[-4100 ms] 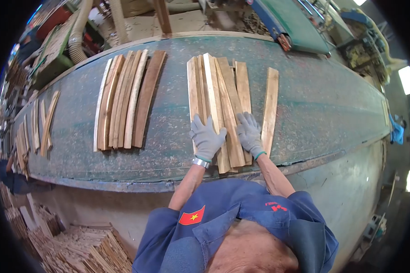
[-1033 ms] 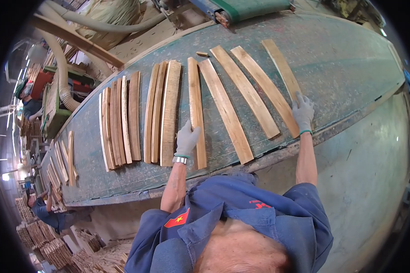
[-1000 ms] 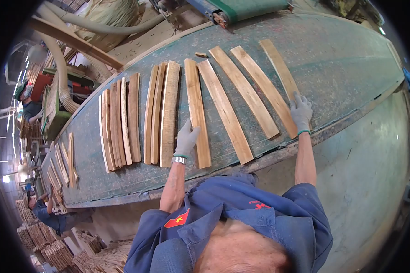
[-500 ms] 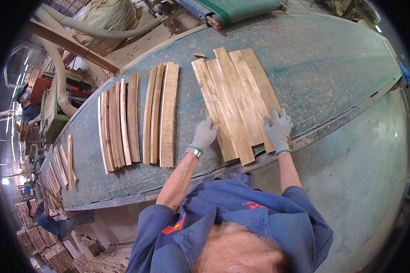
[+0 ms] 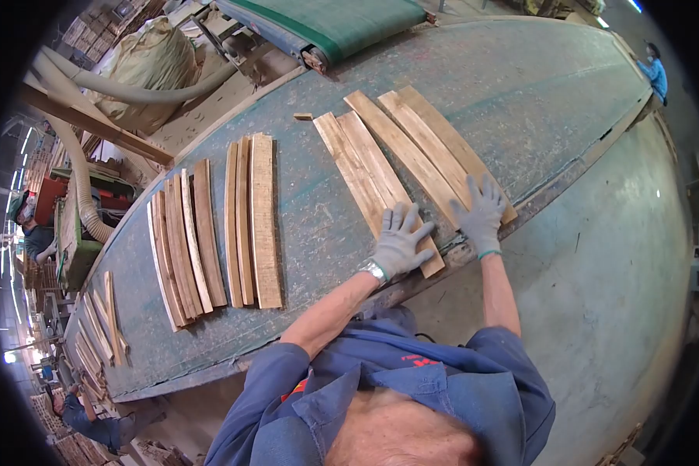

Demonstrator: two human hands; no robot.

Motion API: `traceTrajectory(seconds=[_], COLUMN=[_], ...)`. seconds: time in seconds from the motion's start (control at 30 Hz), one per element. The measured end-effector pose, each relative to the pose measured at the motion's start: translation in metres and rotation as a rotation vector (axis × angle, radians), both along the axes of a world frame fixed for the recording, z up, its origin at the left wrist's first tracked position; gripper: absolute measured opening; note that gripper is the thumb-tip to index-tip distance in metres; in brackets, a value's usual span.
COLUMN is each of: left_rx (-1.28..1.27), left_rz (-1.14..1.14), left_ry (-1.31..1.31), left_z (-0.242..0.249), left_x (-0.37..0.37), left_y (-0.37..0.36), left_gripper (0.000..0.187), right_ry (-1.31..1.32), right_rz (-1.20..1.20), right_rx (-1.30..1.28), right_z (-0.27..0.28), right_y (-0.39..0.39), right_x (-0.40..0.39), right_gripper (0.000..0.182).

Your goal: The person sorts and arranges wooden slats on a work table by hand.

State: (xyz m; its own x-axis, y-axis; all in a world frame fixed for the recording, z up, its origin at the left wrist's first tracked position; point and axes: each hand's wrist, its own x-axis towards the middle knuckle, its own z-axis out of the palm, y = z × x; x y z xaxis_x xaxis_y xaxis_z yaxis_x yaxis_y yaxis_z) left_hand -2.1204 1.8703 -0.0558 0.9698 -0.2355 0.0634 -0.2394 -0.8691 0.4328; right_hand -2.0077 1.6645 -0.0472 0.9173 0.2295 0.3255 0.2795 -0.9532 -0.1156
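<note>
My left hand, in a grey glove with a watch at the wrist, lies with fingers spread over the near ends of a pair of wooden strips. My right hand, also gloved, rests spread-fingered on the near ends of another group of wooden strips to the right. A wedge of bare tabletop shows between the two groups. Neither hand is wrapped round a strip. Beyond the left pair lies a small wood offcut.
Several more strips and a narrower set lie to the left on the worn green table. A green conveyor belt adjoins the far edge. Other people are at the left and a person in blue is at far right.
The strips have parted into two groups with a gap between. My left hand has moved right, from beside the strips onto their near ends. The view has also turned somewhat.
</note>
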Motion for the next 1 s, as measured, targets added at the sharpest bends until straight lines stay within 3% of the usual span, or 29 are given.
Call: traceTrajectory(seconds=[0.1, 0.13, 0.23, 0.27, 0.37, 0.4, 0.53, 0.63, 0.67, 0.83, 0.9, 1.0], left_rx=[0.09, 0.128, 0.127, 0.147, 0.127, 0.084, 0.059, -0.031, -0.02, 0.072, 0.089, 0.049], left_rz=[0.079, 0.117, 0.187, 0.205, 0.191, 0.191, 0.485, 0.68, 0.683, 0.511, 0.452, 0.402], left_ry=[-0.021, -0.033, -0.027, 0.006, -0.021, -0.009, -0.093, -0.022, 0.068, 0.288, 0.192, 0.206], left_z=[0.003, 0.003, 0.005, 0.007, 0.004, 0.006, 0.003, -0.007, -0.007, 0.018, 0.003, 0.007], left_x=[-0.01, -0.013, -0.015, -0.015, -0.018, -0.02, -0.035, -0.034, -0.03, -0.008, -0.004, 0.013], left_y=[0.014, 0.02, 0.037, 0.041, 0.06, 0.068, 0.101, 0.123, 0.128, 0.11, 0.1, 0.074], left_gripper=[0.057, 0.054, 0.053, 0.052, 0.053, 0.057, 0.07, 0.08, 0.083, 0.087, 0.087, 0.086], right_ry=[0.202, 0.102, 0.213, 0.15, 0.095, 0.076, 0.61, 0.435, 0.454, -0.186, -0.177, 0.142], right_rz=[0.345, 0.342, 0.268, 0.297, 0.3, 0.311, 0.364, 0.559, 0.466, -0.036, -0.192, -0.273], right_rx=[0.027, 0.013, 0.031, 0.0, -0.295, -0.256, 0.62, 0.581, 0.383, -0.009, -0.052, 0.049], right_z=[0.006, 0.001, -0.006, -0.002, -0.003, 0.001, 0.039, -0.004, -0.009, 0.004, -0.02, -0.016], right_y=[0.018, 0.019, 0.021, 0.022, 0.024, 0.022, 0.011, -0.007, -0.012, -0.035, -0.069, -0.064], right_x=[-0.027, -0.03, -0.008, -0.004, 0.013, 0.019, -0.002, -0.018, -0.02, 0.022, 0.051, 0.044], right_gripper=[0.077, 0.081, 0.08, 0.071, 0.065, 0.054, 0.036, 0.036, 0.04, 0.054, 0.054, 0.052])
